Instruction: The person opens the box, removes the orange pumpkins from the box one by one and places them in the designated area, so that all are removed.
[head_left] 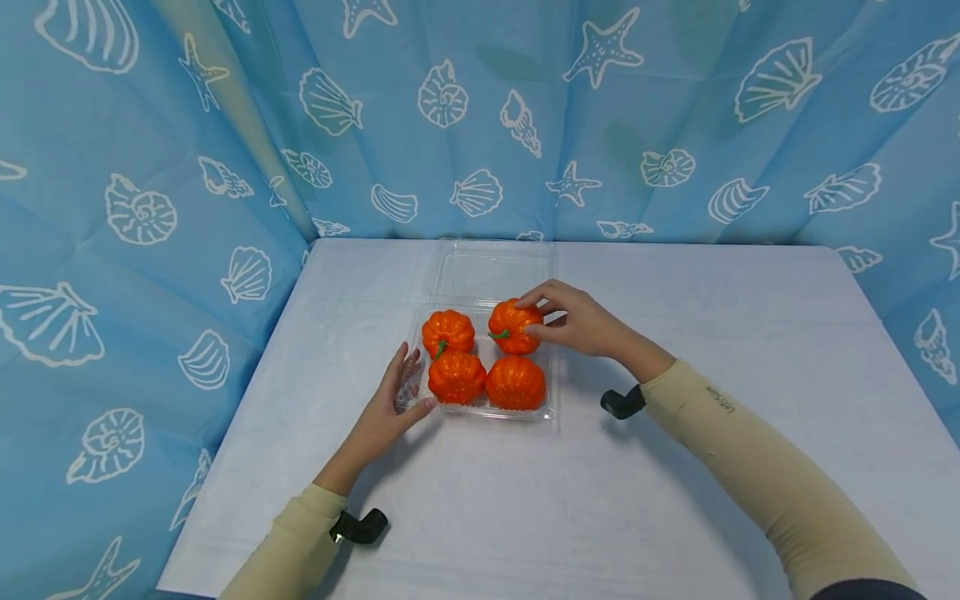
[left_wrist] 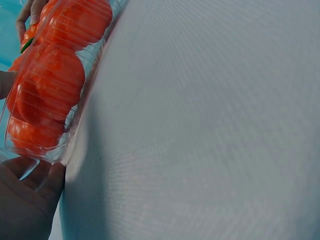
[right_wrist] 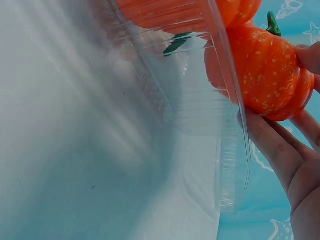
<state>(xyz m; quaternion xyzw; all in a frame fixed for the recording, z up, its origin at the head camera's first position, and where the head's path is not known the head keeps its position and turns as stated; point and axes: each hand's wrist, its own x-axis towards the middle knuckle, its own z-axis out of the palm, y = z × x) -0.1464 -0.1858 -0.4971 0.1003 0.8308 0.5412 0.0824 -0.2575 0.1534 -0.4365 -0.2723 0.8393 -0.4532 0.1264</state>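
Thumb and fingers of my right hand point(head_left: 573, 321) grip an orange toy pumpkin point(head_left: 513, 321) with a green stem. In the right wrist view that pumpkin point(right_wrist: 267, 70) shows above the rim of a clear plastic container point(right_wrist: 225, 45), over its far right part. Inside the container sit three more pumpkins: one far left point(head_left: 447, 332), one near left point(head_left: 456, 377) and one near right point(head_left: 516, 383). My left hand point(head_left: 386, 417) is spread at the container's near left corner, its fingers fairly straight against the outer wall in the left wrist view.
The container's clear hinged lid point(head_left: 491, 273) lies folded back behind it on the white-covered table point(head_left: 675, 517). A blue curtain point(head_left: 480, 142) printed with white shells and starfish hangs behind the table and along its left side.
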